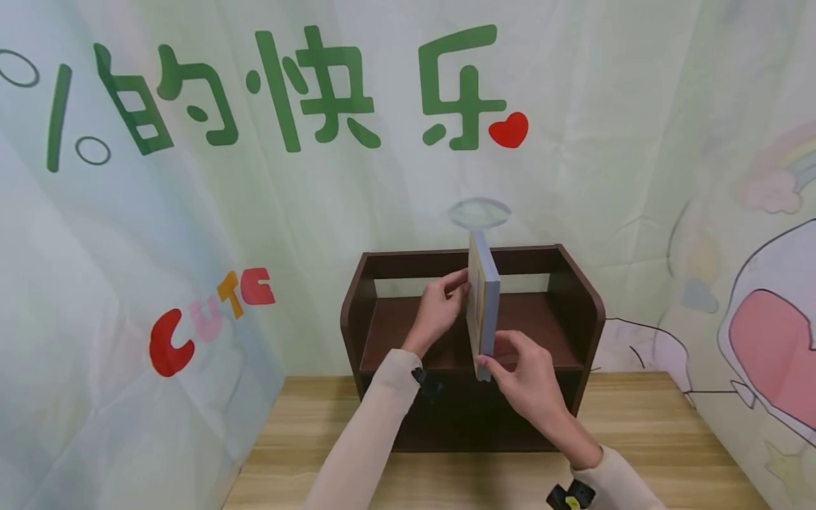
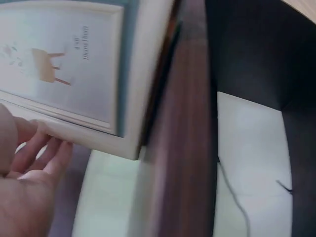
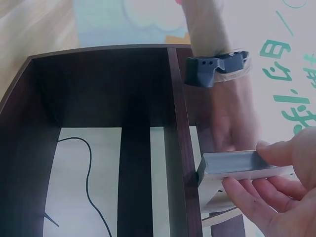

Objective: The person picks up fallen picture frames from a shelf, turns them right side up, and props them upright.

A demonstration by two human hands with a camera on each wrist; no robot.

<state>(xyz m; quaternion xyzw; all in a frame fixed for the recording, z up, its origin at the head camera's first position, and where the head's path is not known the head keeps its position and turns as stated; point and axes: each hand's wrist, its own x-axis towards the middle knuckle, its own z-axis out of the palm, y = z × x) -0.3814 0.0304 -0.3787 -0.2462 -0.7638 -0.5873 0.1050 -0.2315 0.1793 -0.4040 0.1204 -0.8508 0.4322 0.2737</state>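
Between both hands, a pale photo frame [image 1: 482,304] stands upright, its narrow edge toward me, at the upper level of a dark brown two-tier shelf [image 1: 395,333]. My left hand [image 1: 438,312] holds its far edge from the left, fingers curled round the border. My right hand [image 1: 525,372] pinches its near lower edge between thumb and fingers. In the left wrist view the photo frame [image 2: 74,118] shows a printed insert with a small chair and size lettering. Its lower edge is close to the upper board [image 2: 185,118]; whether they touch, I cannot tell.
The shelf stands on a wood-grain table [image 1: 306,425] against a printed cloth backdrop [image 1: 612,177]. Its side panels [image 1: 580,297] rise on both sides of the upper board. A thin black cable [image 3: 89,173] shows through the opening at the shelf's back.
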